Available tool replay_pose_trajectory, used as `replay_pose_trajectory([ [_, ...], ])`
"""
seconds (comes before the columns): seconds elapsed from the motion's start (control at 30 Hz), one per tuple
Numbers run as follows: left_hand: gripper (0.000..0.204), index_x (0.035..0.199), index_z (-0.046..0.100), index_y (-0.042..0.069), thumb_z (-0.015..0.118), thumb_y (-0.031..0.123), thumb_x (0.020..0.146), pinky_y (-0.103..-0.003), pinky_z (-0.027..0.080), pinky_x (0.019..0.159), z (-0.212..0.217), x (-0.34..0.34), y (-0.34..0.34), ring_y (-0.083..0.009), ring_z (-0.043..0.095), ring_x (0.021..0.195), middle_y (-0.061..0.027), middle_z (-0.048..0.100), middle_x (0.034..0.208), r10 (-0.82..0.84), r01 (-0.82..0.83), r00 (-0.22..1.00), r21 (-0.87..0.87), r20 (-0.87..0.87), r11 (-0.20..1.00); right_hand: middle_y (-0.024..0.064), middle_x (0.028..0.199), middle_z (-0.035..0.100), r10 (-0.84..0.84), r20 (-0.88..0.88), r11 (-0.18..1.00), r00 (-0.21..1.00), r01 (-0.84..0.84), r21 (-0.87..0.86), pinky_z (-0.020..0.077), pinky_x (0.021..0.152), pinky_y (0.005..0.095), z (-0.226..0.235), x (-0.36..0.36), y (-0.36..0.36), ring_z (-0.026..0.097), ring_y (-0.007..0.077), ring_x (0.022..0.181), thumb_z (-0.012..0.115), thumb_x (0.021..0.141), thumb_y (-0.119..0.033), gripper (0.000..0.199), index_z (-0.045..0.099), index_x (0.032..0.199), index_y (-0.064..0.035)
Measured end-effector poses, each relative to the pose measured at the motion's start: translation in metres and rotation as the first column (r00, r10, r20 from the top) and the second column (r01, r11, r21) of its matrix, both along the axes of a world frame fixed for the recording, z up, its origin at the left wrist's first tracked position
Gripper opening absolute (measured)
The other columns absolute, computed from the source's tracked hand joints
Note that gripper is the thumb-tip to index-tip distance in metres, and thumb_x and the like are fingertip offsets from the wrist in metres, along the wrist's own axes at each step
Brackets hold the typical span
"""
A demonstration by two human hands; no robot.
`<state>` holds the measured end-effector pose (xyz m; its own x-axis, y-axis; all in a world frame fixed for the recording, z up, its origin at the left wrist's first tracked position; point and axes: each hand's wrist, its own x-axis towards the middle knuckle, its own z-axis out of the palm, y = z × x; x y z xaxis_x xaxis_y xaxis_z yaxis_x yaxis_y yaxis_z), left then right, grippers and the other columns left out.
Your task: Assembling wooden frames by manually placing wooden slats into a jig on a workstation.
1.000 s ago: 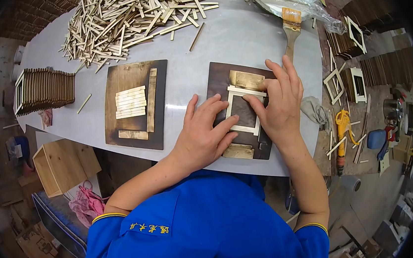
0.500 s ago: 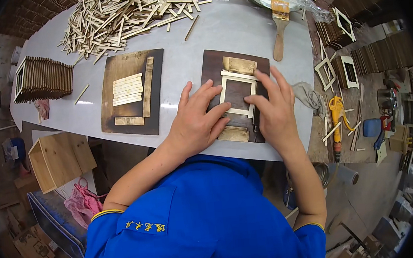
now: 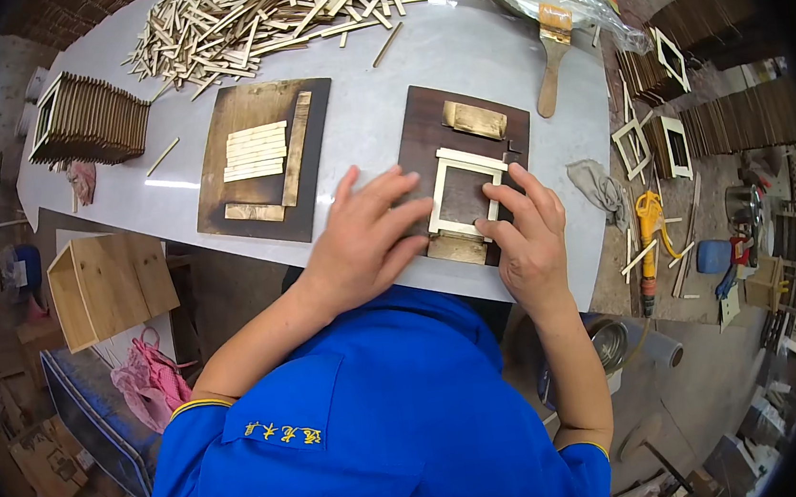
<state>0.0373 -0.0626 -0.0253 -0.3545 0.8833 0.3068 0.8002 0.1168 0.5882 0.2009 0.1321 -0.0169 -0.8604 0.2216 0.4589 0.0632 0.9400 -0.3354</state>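
Pressing hands (image 3: 445,234) on wooden frame (image 3: 465,191)

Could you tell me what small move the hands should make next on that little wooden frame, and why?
Probably press the frame's corners tight. The left hand lies flat on the dark board at the frame's left side, and the right hand's fingertips sit on its lower right corner, so the four sticks look laid out but not yet squeezed square.

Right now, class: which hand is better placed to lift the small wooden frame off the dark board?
Probably the right hand: its fingertips already touch the small wooden frame at its right rail. The left hand lies flat on the dark board beside the frame's left edge.
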Motion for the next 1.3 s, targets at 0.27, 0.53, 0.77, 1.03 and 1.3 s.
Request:
replay_pose_trajectory([
  [0.27,0.046,0.135,0.064,0.004,0.075,0.01,0.091,-0.044,0.047,0.114,0.026,-0.059,-0.079,-0.0344,0.061,0.133,-0.0178,0.06,0.15,0.595,-0.594,0.803,0.036,-0.037,0.803,0.0088,0.129,0.071,-0.03,-0.027,0.991,0.999,0.026,-0.135,0.042,0.115,0.0461,0.012,-0.017,-0.025,0.057,0.0337,0.138,0.067,0.085,0.005,0.029,0.073,0.111,-0.005],
  [0.53,0.039,0.129,0.065,0.002,0.074,0.014,0.093,-0.039,0.054,0.095,0.026,-0.089,-0.097,-0.0326,0.066,0.109,-0.0174,0.066,0.129,0.695,-0.729,0.68,-0.12,-0.234,0.674,0.0134,0.142,0.062,0.239,0.025,0.914,0.971,-0.216,-0.344,0.0413,0.117,0.0472,0.014,-0.079,-0.084,0.052,0.0363,0.143,0.07,0.087,0.002,0.045,0.064,0.132,-0.0027],
  [0.77,0.026,0.116,0.069,-0.001,0.072,0.014,0.096,-0.031,0.051,0.07,0.026,-0.099,-0.089,-0.0178,0.059,0.077,-0.0116,0.064,0.1,0.719,-0.692,0.694,-0.255,0.023,0.676,0.0192,0.153,0.054,0.313,0.09,0.898,0.946,-0.263,-0.354,0.0367,0.12,0.0497,0.004,-0.117,-0.11,0.044,0.0392,0.15,0.074,0.086,-0.003,0.056,0.058,0.14,-0.0018],
  [1.03,0.019,0.108,0.07,-0.003,0.071,0.013,0.097,-0.029,0.049,0.067,0.027,-0.108,-0.084,-0.0161,0.055,0.074,-0.0099,0.064,0.097,0.732,-0.664,0.65,-0.316,0.203,0.678,0.0219,0.158,0.05,0.369,0.099,0.86,0.924,-0.299,-0.415,0.0349,0.122,0.0498,-0.002,-0.139,-0.122,0.041,0.0401,0.153,0.075,0.086,-0.003,0.058,0.059,0.142,-0.002],
  [1.3,0.014,0.107,0.07,-0.002,0.067,0.009,0.1,-0.026,0.047,0.064,0.01,-0.113,-0.094,-0.0137,0.053,0.07,-0.0089,0.064,0.097,0.664,-0.669,0.676,-0.113,0.32,0.735,0.0249,0.16,0.048,0.378,0.057,0.804,0.924,-0.297,-0.515,0.0349,0.121,0.0505,-0.002,-0.136,-0.125,0.04,0.0421,0.153,0.075,0.087,-0.004,0.054,0.061,0.139,-0.0007],
])
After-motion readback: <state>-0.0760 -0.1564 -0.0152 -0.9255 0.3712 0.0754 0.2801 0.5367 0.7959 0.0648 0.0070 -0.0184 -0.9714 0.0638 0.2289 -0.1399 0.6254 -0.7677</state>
